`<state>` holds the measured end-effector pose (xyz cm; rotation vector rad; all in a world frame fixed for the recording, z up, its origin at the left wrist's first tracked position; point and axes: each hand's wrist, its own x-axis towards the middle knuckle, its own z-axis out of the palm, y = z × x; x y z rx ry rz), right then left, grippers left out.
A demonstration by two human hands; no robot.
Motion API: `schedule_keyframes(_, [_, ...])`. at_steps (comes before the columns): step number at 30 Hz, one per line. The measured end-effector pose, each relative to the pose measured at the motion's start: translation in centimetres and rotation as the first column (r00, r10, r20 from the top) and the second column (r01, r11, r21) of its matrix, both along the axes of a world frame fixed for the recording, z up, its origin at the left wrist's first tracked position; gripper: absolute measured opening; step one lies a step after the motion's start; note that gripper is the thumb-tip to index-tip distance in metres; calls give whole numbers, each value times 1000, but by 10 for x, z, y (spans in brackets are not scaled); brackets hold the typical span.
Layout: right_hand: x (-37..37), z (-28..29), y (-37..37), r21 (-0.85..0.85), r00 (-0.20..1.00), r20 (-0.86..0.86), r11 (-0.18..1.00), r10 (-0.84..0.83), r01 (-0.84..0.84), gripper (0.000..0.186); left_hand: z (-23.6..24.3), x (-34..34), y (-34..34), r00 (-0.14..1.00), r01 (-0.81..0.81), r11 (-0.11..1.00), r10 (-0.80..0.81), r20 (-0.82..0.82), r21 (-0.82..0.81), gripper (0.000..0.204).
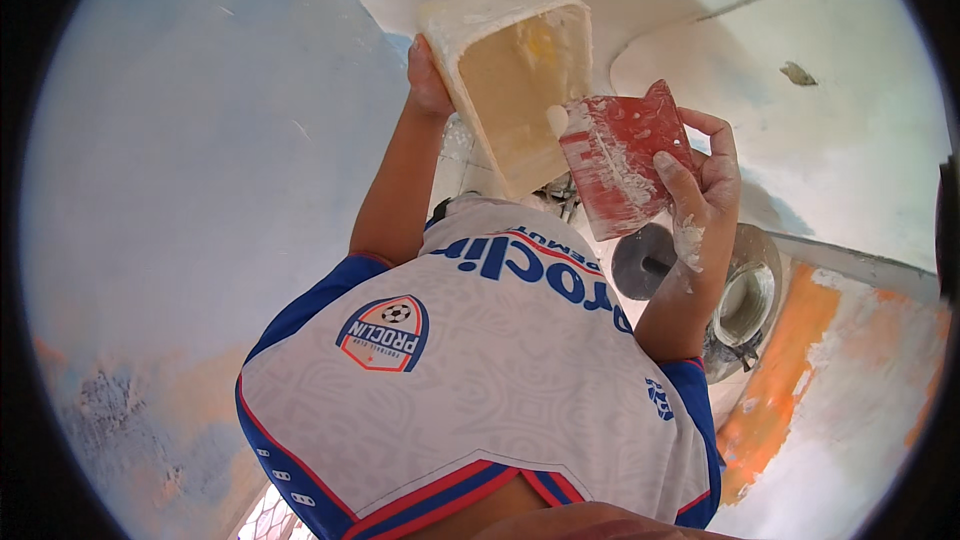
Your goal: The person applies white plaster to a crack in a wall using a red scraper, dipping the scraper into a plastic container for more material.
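The left hand (428, 80) was closed round the outer wall of a cream, putty-crusted tub (505, 70), gripping it at about nine o'clock from the tub's mouth and holding it tipped so the opening faced the camera. The right hand (705, 185) was closed on the back edge of a red plastic scraper (622, 162), fingers wrapped over the top and thumb beneath, its skin smeared with white filler. The scraper's blade edge reached to the tub's rim at roughly four o'clock from the mouth, and a blob of white putty (556, 120) clung to its corner.

Both forearms rose out of a white jersey with blue and red trim (480, 380) that filled the frame from five to seven o'clock. Pale blue wall (200, 170) spread across nine o'clock, and a white skimmed surface (830, 110) with a small dark chip lay toward two o'clock. A grey round fitting (745, 300) sat at four o'clock beside orange patches.

From here, I judged the putty could drop off the tilted blade onto the jersey, since the blob hung at a corner. The tub, gripped by one wall only, might slip.
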<state>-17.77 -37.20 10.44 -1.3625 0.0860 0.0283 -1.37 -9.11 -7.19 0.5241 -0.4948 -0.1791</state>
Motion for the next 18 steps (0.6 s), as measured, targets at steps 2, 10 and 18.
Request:
schedule_keyframes(2, [13, 4, 10, -29, 998, 36, 998, 55, -54, 40, 13, 1, 15, 995, -98, 994, 99, -5, 49, 86])
schedule_keyframes(10, [48, -11, 40, -256, 994, 105, 966, -20, 46, 38, 18, -1, 33, 932, -353, 935, 355, -76, 41, 86])
schedule_keyframes(18, [65, 13, 131, -595, 911, 412, 762, 18, 255, 28, 59, 1, 118, 878, -472, 863, 441, 188, 179, 91])
